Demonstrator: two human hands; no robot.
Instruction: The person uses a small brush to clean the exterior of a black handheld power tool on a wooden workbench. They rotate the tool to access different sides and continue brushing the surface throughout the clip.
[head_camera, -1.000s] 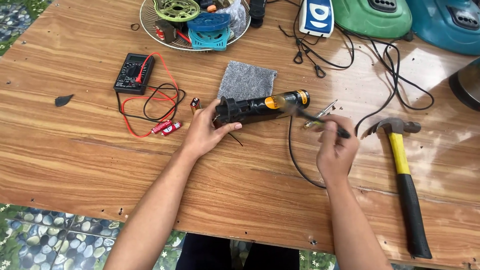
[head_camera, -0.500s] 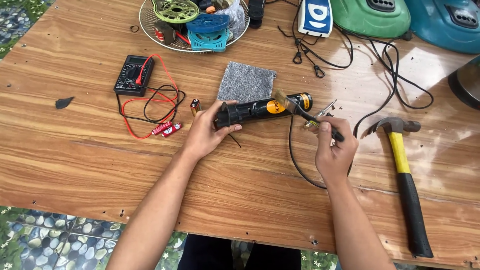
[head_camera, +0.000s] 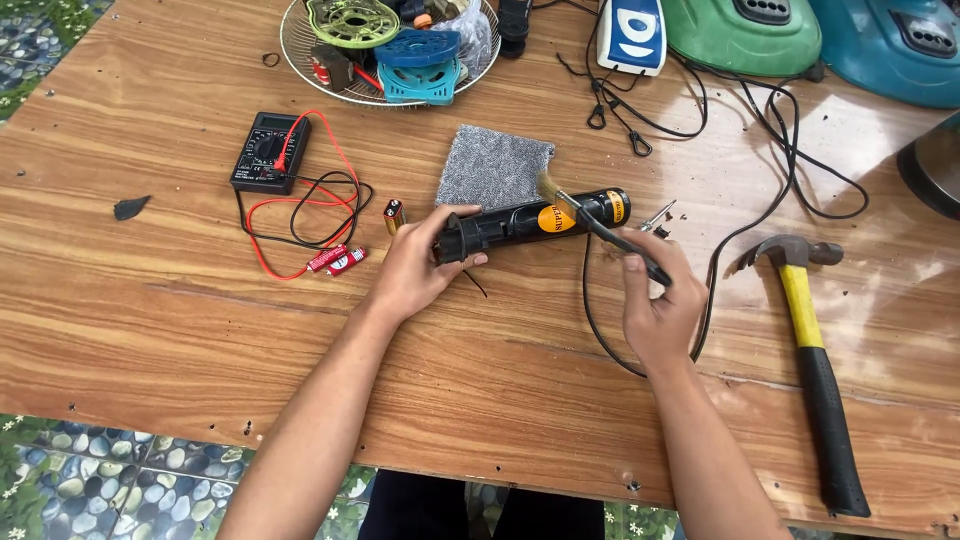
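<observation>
My left hand (head_camera: 420, 268) grips the near end of a black cylindrical tool body (head_camera: 535, 223) with an orange label, lying on the wooden table (head_camera: 200, 330). My right hand (head_camera: 658, 305) holds a small black-handled brush (head_camera: 600, 225); its pale bristles rest on top of the black body near the orange label. A grey cloth (head_camera: 495, 168) lies just behind the body.
A black multimeter (head_camera: 268, 152) with red and black leads sits at left, a battery (head_camera: 394, 215) near my left hand. A yellow-handled hammer (head_camera: 810, 350) lies right. A wire basket (head_camera: 385, 45) of parts, black cables (head_camera: 760, 140) and green and blue housings stand behind.
My right hand has lifted the brush from the table beside the black body and swung its bristles left onto the top of the body. The left hand keeps its grip.
</observation>
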